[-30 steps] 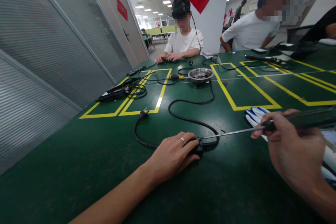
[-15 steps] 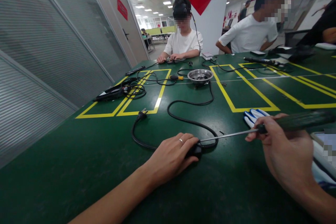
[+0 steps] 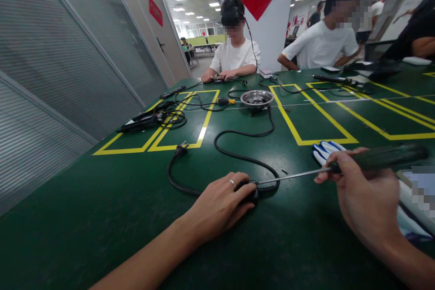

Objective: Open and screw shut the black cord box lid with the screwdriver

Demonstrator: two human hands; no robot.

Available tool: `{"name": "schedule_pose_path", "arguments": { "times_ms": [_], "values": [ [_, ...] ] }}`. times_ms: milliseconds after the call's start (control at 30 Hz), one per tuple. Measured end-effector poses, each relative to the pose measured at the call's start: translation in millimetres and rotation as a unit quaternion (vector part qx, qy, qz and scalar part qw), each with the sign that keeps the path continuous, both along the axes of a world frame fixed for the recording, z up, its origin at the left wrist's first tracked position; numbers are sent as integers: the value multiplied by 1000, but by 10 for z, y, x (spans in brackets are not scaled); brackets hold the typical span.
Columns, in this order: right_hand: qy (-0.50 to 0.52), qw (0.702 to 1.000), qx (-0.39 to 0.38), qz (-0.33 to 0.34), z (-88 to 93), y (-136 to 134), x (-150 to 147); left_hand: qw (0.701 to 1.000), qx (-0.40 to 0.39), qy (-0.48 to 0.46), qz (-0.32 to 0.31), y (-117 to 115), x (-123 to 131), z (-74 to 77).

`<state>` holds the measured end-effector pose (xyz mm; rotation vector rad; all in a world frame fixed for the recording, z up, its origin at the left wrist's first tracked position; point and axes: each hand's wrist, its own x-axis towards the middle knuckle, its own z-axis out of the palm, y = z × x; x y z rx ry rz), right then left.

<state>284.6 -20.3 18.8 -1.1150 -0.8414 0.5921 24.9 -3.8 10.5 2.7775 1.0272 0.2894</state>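
Observation:
My left hand (image 3: 220,201) lies fingers-down over a small black part (image 3: 250,195) on the green table (image 3: 102,217), pressing it in place. A black cable (image 3: 238,154) loops away from that part to a plug (image 3: 181,148). My right hand (image 3: 363,195) is closed round the dark handle of a long screwdriver (image 3: 374,159). Its thin metal shaft (image 3: 292,176) runs left, and the tip meets the black part at my left fingertips.
White-and-blue gloves (image 3: 328,150) lie just beyond my right hand. A steel bowl (image 3: 257,98), a yellow-handled tool (image 3: 227,100) and a bundle of black cables (image 3: 152,120) sit farther back among yellow tape lines. Two people in white shirts sit at the far edge.
The view has shifted slightly left. Both hands, the screwdriver and the black part keep the same pose relative to each other.

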Motion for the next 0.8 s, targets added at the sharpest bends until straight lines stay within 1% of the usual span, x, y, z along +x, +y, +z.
{"name": "schedule_pose_path", "arguments": {
  "times_ms": [100,167,267,300,367,467,533,633,733,800],
  "values": [
    [-21,1000,-19,-10,-8,3,-14,1000,-4,-17,6,-4,1,2],
    [-11,1000,-21,-8,9,20,-5,1000,-8,-15,5,-7,-1,11],
    [34,999,12,-17,82,80,62,1000,-17,-10,3,-11,-1,34],
    [43,998,33,-28,114,109,99,1000,-21,-10,3,-12,0,40],
    [29,995,74,-62,172,171,183,1000,-28,-10,6,-15,3,42],
    [-42,983,115,-138,209,239,288,999,-39,-11,10,-24,4,26],
    [-73,975,124,-168,197,253,316,999,-44,-18,14,-31,-2,24],
    [-98,976,105,-164,157,237,300,999,-35,-12,30,-34,-23,75],
    [-112,977,92,-155,131,222,267,998,-13,25,50,-20,-63,169],
    [-112,978,92,-152,132,225,263,998,-17,40,55,-3,-97,210]
  ]
}}
